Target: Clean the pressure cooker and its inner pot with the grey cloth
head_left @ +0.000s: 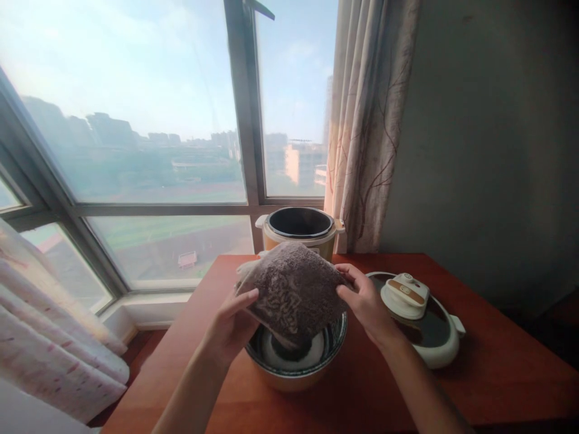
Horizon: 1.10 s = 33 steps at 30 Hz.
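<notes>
A grey-brown patterned cloth (pixel 292 289) is stretched between my two hands above a round inner pot (pixel 294 381). My left hand (pixel 235 322) pinches the cloth's left edge, thumb on top. At the right corner, my right hand (pixel 362 295) grips it between thumb and fingers. The cloth's lower corner hangs down over the pot's opening, hiding part of the inside; a pale patch shows at the bottom. Behind the cloth stands the pressure cooker body (pixel 271 238), its dark opening facing up and its front partly covered by the cloth.
A cooker lid (pixel 420 328) with a white handle lies on the right of the red-brown table (pixel 497 374). Large windows (pixel 163 120) rise behind and to the left. Curtains (pixel 366 132) hang by the right window and at the lower left, beside a dark wall.
</notes>
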Each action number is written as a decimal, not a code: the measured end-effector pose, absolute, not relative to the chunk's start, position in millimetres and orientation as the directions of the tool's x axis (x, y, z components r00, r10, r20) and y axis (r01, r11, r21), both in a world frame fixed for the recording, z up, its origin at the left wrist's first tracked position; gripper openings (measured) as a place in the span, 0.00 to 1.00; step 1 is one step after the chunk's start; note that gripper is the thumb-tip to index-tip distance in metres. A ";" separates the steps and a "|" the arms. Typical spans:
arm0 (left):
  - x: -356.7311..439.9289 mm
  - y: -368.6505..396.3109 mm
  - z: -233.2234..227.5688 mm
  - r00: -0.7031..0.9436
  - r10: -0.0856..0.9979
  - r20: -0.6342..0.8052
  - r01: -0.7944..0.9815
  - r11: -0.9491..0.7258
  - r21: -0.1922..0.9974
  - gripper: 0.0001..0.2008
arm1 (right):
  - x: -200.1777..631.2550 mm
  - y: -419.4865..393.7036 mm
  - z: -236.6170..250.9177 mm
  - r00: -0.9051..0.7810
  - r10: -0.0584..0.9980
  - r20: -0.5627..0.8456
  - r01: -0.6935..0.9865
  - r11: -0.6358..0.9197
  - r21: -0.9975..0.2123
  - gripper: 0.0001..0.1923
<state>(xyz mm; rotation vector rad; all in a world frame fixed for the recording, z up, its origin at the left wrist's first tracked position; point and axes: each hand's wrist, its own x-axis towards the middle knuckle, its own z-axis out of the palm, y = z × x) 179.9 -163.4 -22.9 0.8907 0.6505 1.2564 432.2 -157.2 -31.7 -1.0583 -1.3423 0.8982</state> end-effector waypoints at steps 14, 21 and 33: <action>184.4 -153.1 -21.7 0.295 0.953 0.076 -0.035 -0.069 0.997 0.38 | 426.7 -136.1 -0.5 -0.074 0.867 0.494 0.343 0.487 -0.803 0.23; 203.8 -146.2 -16.8 0.267 0.835 0.481 0.348 -0.548 0.761 0.44 | 408.6 -141.3 12.8 -0.347 0.796 0.497 0.392 0.604 -0.694 0.29; 208.6 -146.9 8.8 0.264 0.921 0.287 0.258 -0.354 0.899 0.17 | 421.1 -133.2 -17.8 -0.403 0.837 0.371 0.187 0.472 -0.862 0.35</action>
